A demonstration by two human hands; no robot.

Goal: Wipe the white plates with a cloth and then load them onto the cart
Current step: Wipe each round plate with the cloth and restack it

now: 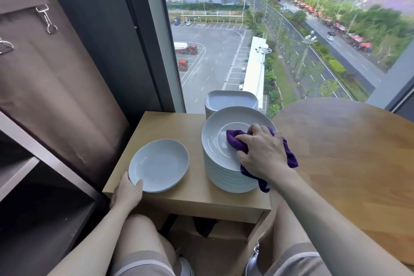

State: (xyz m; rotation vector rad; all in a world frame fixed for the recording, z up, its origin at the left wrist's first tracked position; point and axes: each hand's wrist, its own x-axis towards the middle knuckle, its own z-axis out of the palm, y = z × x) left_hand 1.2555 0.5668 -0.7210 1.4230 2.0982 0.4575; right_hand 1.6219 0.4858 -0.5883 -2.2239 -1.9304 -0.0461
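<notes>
The right grip (262, 154) covers the middle of the cloth (233, 139) and the near right rim of the stack (228, 177), which itself hides the lower part of the square plates (230, 99) behind it. The fingers of the left grip (126, 192) are out of sight under the plate (159, 163), only the thumb showing on its rim. The left edge cuts off the cart (26, 208) and its bag (44, 74), blurred at the top; the right edge cuts off the round table (347, 152).
</notes>
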